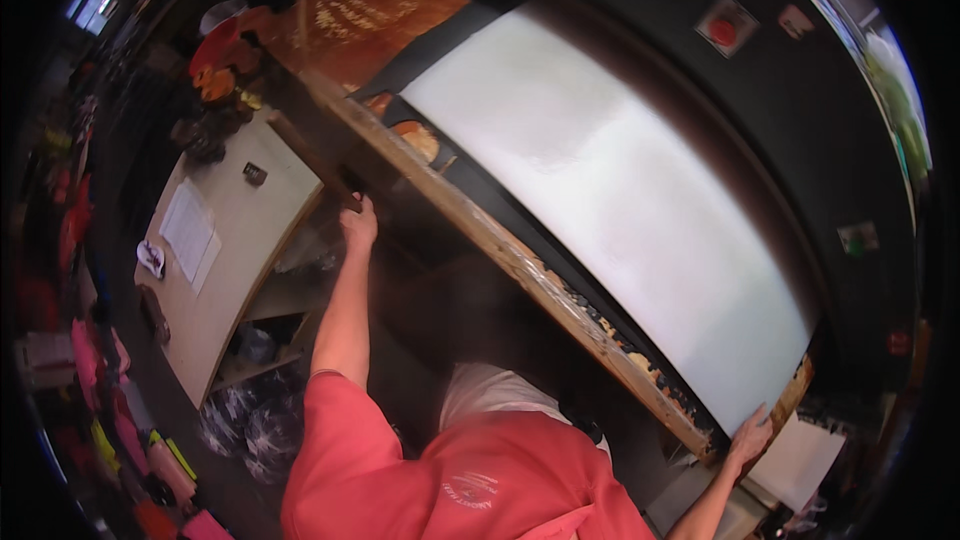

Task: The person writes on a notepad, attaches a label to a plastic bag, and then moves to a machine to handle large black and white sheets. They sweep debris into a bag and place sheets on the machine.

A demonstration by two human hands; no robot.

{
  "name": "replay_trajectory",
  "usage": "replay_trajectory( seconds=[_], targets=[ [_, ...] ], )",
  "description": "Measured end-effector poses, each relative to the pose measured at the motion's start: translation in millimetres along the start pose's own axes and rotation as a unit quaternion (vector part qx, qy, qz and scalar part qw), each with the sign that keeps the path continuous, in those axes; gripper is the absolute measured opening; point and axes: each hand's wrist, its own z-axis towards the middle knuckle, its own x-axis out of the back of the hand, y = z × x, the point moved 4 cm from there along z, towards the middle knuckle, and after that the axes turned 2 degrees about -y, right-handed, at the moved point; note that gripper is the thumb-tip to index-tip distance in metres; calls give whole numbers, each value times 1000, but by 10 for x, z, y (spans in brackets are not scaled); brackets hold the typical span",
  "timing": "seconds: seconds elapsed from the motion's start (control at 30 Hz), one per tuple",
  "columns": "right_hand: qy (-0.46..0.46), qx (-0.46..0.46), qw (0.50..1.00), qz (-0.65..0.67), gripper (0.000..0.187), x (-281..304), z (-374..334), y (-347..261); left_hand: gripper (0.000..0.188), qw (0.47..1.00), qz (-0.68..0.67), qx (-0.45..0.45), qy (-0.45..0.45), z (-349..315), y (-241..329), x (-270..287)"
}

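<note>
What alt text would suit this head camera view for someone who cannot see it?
A person in a coral shirt stretches both arms along a long wooden frame holding a wide white sheet. The left hand grips a dark handle, the right hand rests on the frame's far corner. A beige counter stands left.

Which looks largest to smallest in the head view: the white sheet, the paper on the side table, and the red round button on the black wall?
1. white sheet, by far the largest.
2. paper on the side table.
3. red round button, smallest, though it lies farther away, so its true size is unsure.
</note>
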Motion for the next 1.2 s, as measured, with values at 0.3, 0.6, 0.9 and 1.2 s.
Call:
replay_trajectory(
  seconds=[0.3, 0.6, 0.9, 1.2],
  targets=[
    [-43, -17, 999, -8, 80, 190, 5, -44, 68, 964, 28, 231, 129, 483, -475, 1091],
    [-132, -4, 989, 72, 74, 176, 123, 57, 30, 933, -12, -355, -56, -1119, 2321, -35],
    [-133, 11, 965, 225, 57, 179, -63, 113, 64, 898, 293, -330, -3, 41, 2872, -946],
    [-179, -45, 942, 280, 55, 407, -84, -43, 56, 923, 294, -246, -3, 222, 3059, -892]
  ],
)
